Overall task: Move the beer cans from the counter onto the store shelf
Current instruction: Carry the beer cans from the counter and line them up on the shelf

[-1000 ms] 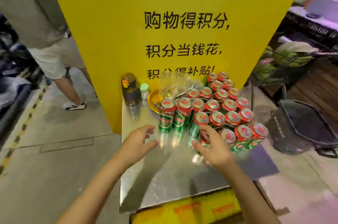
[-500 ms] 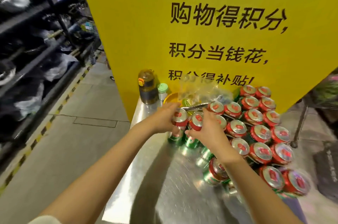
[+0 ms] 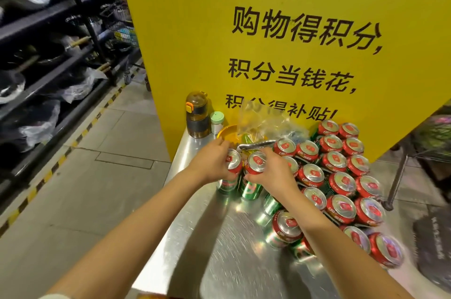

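Fingers of our left hand [image 3: 211, 164] curl round the left can [image 3: 231, 172], which stands upright on the steel counter [image 3: 234, 254]. Our right hand [image 3: 271, 172] grips the right can [image 3: 253, 174] just beside it, the two cans nearly touching. Right of the gripped pair, the other beer cans [image 3: 341, 176] stand packed in rows along the counter's right edge. Behind the pair we see metal tongs [image 3: 256, 145], a yellow dish [image 3: 228, 134] with a clear plastic bag [image 3: 263, 120], a small jar [image 3: 216, 122] and a brown bottle [image 3: 197, 114], all against the yellow sign [image 3: 268, 18]. Far left of the pair, across the aisle, dark shelves [image 3: 48, 30] hold cookware.
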Motion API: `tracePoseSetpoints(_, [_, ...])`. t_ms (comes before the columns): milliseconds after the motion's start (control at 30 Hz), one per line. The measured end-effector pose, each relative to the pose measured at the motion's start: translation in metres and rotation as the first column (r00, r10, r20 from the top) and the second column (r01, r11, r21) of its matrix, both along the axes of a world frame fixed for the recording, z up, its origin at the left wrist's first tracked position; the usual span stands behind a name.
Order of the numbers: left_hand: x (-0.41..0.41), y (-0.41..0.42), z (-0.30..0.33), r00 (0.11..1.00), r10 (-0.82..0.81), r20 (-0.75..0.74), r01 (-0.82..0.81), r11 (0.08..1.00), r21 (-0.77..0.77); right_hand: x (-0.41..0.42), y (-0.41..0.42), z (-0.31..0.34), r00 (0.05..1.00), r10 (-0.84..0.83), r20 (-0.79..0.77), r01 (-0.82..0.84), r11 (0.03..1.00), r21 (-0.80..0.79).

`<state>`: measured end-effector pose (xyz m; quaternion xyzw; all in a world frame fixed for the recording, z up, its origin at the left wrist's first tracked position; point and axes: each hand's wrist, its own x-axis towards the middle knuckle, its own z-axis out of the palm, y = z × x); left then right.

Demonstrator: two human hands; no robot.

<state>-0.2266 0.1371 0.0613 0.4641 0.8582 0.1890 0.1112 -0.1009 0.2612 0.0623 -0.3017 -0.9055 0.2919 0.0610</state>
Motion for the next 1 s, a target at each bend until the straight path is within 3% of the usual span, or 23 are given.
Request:
tracePoseSetpoints(267, [0.018, -0.073, 0.024, 0.980, 0.155, 0.124, -0.172, 0.975, 0.139, 0.019, -0.026, 0.026, 0.987, 0.115, -0.114, -0.123, 0.990, -0.066])
tracePoseSetpoints(533, [0.038, -0.188, 0.074, 0.925, 0.273, 0.263, -0.338, 0.909, 0.243, 0.012, -0.103, 0.076, 0.931, 0.322, -0.169, -0.344, 0.931, -0.122])
tracePoseSetpoints(767, [0.054, -0.349, 0.117, 0.803, 0.484, 0.348, -0.582, 0.761, 0.287, -0.031, -0.238, 0.110, 0.795, 0.551, -0.253, -0.596, 0.786, -0.161])
tracePoseSetpoints(1000, [0.076, -0.545, 0.136, 0.610, 0.709, 0.353, -0.792, 0.537, 0.290, -0.081, -0.420, 0.130, 0.595, 0.743, -0.307, -0.804, 0.553, -0.220])
